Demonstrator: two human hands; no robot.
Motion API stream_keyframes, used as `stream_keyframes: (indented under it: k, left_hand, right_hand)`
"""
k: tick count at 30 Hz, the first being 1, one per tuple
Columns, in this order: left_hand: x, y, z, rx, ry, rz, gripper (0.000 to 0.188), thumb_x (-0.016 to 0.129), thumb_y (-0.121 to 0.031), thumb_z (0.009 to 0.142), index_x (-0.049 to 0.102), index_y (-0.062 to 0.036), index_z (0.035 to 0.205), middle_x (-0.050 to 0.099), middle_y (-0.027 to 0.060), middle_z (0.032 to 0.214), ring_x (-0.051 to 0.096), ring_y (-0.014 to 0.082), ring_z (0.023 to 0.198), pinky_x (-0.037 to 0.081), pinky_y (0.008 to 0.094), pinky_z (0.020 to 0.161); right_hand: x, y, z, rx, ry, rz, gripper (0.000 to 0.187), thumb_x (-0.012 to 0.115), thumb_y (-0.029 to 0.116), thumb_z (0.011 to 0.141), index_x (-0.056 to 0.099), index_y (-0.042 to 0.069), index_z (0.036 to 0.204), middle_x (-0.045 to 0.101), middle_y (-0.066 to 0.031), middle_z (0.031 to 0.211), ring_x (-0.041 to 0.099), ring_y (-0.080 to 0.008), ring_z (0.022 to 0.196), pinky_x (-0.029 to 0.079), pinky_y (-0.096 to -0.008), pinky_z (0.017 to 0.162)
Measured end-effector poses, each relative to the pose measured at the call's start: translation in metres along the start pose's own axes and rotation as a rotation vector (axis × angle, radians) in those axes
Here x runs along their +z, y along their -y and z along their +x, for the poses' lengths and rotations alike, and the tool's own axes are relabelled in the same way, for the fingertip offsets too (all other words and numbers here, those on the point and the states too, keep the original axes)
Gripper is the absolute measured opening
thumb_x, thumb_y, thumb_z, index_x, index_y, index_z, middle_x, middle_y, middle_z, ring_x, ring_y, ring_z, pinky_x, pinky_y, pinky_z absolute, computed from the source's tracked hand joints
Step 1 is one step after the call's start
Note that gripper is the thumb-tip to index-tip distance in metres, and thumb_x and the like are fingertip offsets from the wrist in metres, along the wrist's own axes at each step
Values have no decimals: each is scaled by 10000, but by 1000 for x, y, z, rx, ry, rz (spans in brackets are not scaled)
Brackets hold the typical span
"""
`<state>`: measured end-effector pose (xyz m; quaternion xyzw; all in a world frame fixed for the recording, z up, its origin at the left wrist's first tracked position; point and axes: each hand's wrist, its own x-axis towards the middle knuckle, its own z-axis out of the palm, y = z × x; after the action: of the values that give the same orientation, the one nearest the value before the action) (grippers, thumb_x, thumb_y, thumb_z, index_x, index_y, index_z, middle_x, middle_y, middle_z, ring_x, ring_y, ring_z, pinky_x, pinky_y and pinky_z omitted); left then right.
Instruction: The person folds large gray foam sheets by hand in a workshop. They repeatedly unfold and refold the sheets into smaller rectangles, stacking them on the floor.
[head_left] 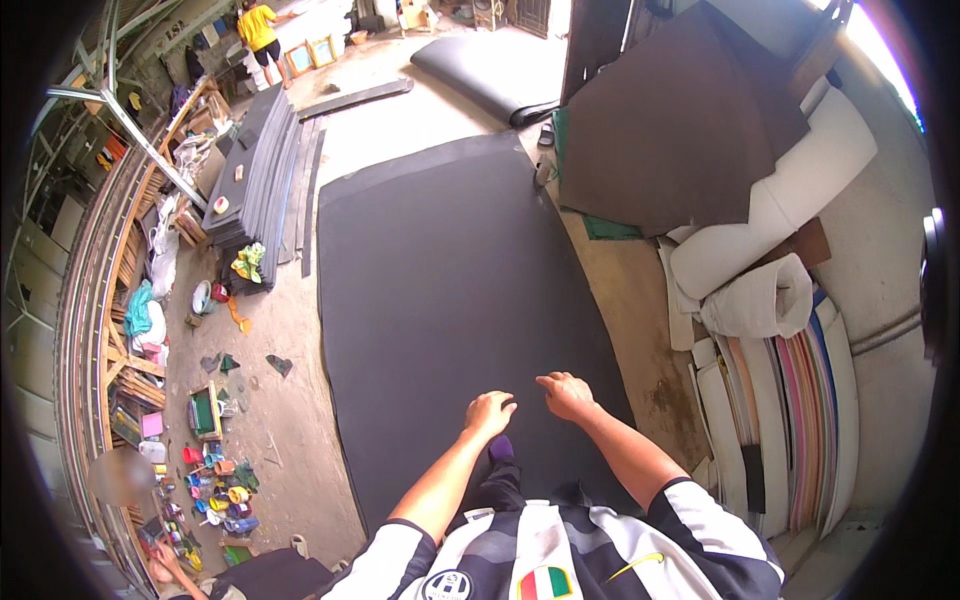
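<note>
The broad, black, rubbery-looking sheet (450,270) runs lengthwise near to far beneath my loosely parted, empty left hand (490,411) and my right hand (567,396), nearer its right edge, grip unclear.

Mat (460,270) is plain dark grey, shirt (620,545) black-and-white striped, sock (501,448) purple, roll (780,215) white, draped sheet (660,140) dark brown, plus one bright yellow top (258,28).

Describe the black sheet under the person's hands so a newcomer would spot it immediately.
On the floor, mid-picture, lies a big black sheet, below the left hand and right hand. Unlike the folded black sheet beyond it and the dark stack to its left, it is spread out flat.
</note>
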<state>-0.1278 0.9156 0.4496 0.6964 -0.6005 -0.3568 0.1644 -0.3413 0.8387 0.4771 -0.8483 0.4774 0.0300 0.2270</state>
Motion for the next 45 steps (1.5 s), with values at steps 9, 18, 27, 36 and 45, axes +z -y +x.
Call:
stream_keyframes:
  k: [9,18,27,36,45]
  left_hand:
    - [-111,2,173,75,-6,54,321,694,-321,929,746,-130,1181,703,74,1275,649,280,1200,509,411,1037]
    - [-200,3,405,67,-9,80,326,689,-325,934,741,-127,1188,693,68,1294,640,275,1214,498,434,1047]
    - [-320,11,610,-9,4,18,333,698,-328,932,740,-127,1195,694,86,1289,645,294,1207,504,428,1039]
    - [-428,63,829,-20,152,26,322,710,-358,909,772,-127,1124,750,139,1117,704,322,1079,544,433,949]
    - [-494,20,1036,166,438,163,314,714,-357,909,780,-122,1107,757,150,1079,720,318,1043,557,430,917]
  right_hand:
    - [-77,-28,178,-19,-118,66,450,598,95,856,670,128,1299,680,-119,1270,638,-318,1194,561,-433,955]
    - [-137,-83,421,7,-103,118,446,579,99,869,672,157,1302,673,-115,1282,633,-315,1200,566,-448,944]
    - [-242,-94,663,-25,-109,101,452,584,95,893,642,137,1339,662,-131,1294,614,-309,1226,532,-434,997]
    - [-295,-128,847,184,-150,128,447,587,109,900,637,148,1342,648,-119,1303,595,-299,1248,541,-442,981]
    - [-326,-155,949,577,-231,375,447,646,146,879,644,152,1326,649,-111,1308,603,-328,1229,526,-447,1003]
